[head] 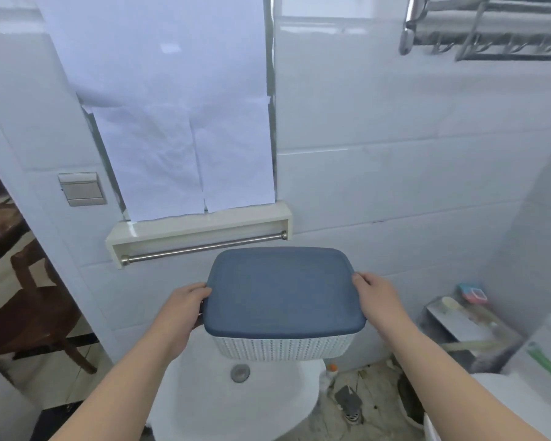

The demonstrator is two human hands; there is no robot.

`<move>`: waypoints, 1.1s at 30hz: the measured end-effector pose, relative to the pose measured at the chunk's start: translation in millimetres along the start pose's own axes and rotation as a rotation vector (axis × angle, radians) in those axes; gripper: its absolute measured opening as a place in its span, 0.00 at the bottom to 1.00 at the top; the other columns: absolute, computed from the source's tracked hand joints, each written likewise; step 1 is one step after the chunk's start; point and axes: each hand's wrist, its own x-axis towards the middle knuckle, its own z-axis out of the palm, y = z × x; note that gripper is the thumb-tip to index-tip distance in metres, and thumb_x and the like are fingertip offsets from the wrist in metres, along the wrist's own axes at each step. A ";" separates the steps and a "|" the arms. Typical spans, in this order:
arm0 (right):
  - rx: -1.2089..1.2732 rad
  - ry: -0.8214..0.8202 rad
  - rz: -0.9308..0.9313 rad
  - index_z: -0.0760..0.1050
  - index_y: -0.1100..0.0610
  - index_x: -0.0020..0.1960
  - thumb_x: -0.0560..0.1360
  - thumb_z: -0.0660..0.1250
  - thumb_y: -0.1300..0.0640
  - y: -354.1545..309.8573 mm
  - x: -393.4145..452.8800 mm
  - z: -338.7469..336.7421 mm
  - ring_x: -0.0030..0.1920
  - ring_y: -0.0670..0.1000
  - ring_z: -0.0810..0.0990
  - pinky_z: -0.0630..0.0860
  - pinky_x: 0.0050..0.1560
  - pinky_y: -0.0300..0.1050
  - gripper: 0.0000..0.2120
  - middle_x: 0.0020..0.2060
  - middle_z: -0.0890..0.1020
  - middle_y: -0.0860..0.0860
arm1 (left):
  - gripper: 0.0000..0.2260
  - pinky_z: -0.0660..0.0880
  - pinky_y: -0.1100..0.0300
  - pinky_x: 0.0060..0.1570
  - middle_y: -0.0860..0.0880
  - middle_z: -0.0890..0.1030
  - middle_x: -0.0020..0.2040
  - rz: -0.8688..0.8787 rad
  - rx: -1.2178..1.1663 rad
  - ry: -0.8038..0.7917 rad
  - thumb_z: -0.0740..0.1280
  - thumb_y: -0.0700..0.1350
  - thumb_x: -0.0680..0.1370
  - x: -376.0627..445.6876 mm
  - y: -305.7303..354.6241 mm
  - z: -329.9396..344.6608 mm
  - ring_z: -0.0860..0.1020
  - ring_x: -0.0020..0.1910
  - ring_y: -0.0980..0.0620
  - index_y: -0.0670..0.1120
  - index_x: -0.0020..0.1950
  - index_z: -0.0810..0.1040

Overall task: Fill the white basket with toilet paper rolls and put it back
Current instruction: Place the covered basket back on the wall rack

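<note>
A white woven basket [283, 347] with a blue lid [282, 291] is held above the white toilet tank [236, 396]. My left hand [185, 305] grips its left side under the lid's edge. My right hand [377, 300] grips its right side. The lid is shut, so the inside is hidden and no toilet paper rolls show.
A cream wall shelf with a metal bar [201, 237] hangs just behind the basket. The flush button [240, 373] sits on the tank top. A metal towel rack [487, 27] is at the upper right. Clutter and a floor drain [352, 416] lie at the lower right. A wooden chair [35, 307] stands at left.
</note>
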 end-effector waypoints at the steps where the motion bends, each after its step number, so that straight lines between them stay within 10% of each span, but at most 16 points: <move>1: 0.008 0.026 -0.002 0.80 0.55 0.42 0.83 0.59 0.52 -1.7 0.0 -12.6 0.43 0.54 0.80 0.72 0.43 0.48 0.16 0.40 0.84 0.50 | 0.13 0.75 0.55 0.42 0.41 0.81 0.45 0.019 -0.007 -0.013 0.61 0.35 0.84 -2.7 9.8 10.1 0.75 0.44 0.44 0.31 0.54 0.84; 8: 0.173 0.154 -0.011 0.83 0.44 0.53 0.80 0.60 0.57 -31.3 -7.9 -87.0 0.50 0.39 0.82 0.77 0.44 0.42 0.14 0.49 0.85 0.37 | 0.15 0.70 0.54 0.42 0.51 0.84 0.36 0.131 -0.024 -0.067 0.62 0.36 0.85 -12.4 73.6 65.5 0.76 0.35 0.52 0.43 0.49 0.88; 13: 0.239 0.222 -0.044 0.86 0.46 0.51 0.78 0.59 0.62 -66.5 -10.2 -123.3 0.53 0.48 0.85 0.82 0.55 0.50 0.19 0.49 0.88 0.43 | 0.15 0.78 0.51 0.51 0.47 0.91 0.57 0.229 -0.100 -0.128 0.63 0.38 0.86 -7.3 121.5 88.5 0.84 0.48 0.48 0.47 0.64 0.88; 33: 0.207 0.533 -0.246 0.72 0.63 0.50 0.69 0.55 0.63 -234.7 -5.3 -209.8 0.41 0.54 0.68 0.62 0.42 0.49 0.12 0.40 0.74 0.49 | 0.16 0.80 0.54 0.54 0.53 0.89 0.62 0.634 -0.215 -0.385 0.64 0.41 0.86 48.6 328.1 93.4 0.87 0.59 0.51 0.51 0.71 0.84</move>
